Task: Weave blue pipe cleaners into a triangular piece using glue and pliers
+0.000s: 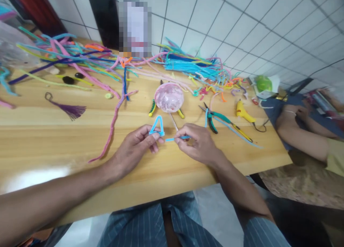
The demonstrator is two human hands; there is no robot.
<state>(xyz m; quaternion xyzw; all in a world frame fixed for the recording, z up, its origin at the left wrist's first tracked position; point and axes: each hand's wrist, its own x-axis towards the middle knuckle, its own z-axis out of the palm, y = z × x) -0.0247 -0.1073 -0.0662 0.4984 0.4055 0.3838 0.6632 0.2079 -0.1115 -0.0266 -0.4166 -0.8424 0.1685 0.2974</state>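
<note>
Between thumb and fingers, my left hand (141, 139) pinches a light blue pipe cleaner bent into a triangle (160, 124), its point upward. Just to the right, my right hand (195, 142) is closed on a short straight piece of blue pipe cleaner (170, 139), whose end sticks out toward the triangle without touching it. A thin stick (173, 122) runs from the bowl down to my right fingers; whether they grip it too I cannot tell. Beyond both hands stands a clear bowl (169, 98) with a pinkish coating, over yellow-green handles (152, 108) of a tool.
Right of my hands lie green-handled pliers (212, 119), a long blue pipe cleaner (228, 128) and a yellow glue gun (244, 112). Coloured pipe cleaners (188, 66) heap along the wall. At left are a purple tassel (67, 107) and a pink strand (111, 132). Another person's arm (301, 132) rests at right.
</note>
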